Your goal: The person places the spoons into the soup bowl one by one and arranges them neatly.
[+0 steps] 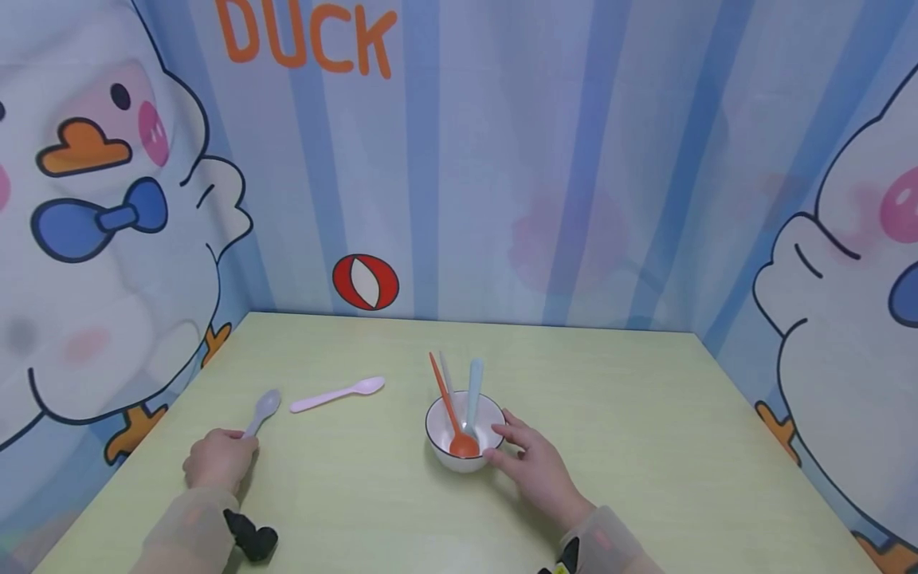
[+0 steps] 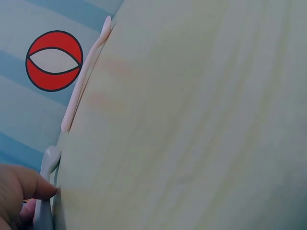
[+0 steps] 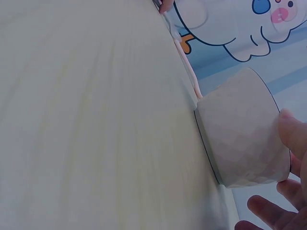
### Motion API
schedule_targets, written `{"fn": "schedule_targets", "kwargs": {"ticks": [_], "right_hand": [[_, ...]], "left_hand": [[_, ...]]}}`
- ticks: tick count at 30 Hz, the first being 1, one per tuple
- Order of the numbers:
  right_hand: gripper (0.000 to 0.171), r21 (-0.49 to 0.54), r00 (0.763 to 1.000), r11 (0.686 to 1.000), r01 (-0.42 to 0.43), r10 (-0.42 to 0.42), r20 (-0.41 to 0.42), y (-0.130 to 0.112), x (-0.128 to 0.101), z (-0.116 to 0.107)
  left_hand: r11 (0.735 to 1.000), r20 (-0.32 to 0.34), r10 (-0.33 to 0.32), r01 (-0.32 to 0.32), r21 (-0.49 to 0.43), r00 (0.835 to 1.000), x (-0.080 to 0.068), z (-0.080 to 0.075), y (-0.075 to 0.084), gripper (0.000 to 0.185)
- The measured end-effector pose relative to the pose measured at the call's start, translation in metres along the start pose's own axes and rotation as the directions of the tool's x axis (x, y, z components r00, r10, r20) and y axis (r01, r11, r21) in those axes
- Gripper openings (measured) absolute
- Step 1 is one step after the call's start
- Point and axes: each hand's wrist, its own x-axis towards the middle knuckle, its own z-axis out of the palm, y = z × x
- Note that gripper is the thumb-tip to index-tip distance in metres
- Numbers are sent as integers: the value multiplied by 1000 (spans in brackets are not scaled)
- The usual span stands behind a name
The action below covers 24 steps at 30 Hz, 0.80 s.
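My left hand pinches the handle of a pale lavender-grey spoon at the table's left side. In the left wrist view, the thumb and a finger meet on that spoon. To its right a pink spoon lies flat on the table. A white bowl with a dark rim stands upright near the middle. An orange spoon, a light blue spoon and a thin whitish spoon lean in it. My right hand holds the bowl's right side, thumb and fingers at the rim.
The pale yellow-green table ends at a blue striped backdrop with printed ducks and a red-and-white ball. Both forearms come in from the table's near edge, each with a black device at the wrist.
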Motion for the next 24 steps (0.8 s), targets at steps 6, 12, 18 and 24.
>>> {"fn": "schedule_targets", "kwargs": {"ticks": [6,12,18,24], "right_hand": [[49,3,1000,1000,-2,2,1,0,0,0],[47,7,1000,1000,-4,4,0,0,0,0],[48,13,1000,1000,12,-12,1,0,-1,0],[49,11,1000,1000,8,-8,4,0,0,-1]], "left_hand": [[996,-12,45,-46,-72,999,-2,-6,-5,35],[986,20,29,-26,-165,999,-1,-9,-7,43],[958,25,16,-8,-286,1000,2,-8,-3,50],[932,67,34,-7,-362,997,2,-9,5,57]]}}
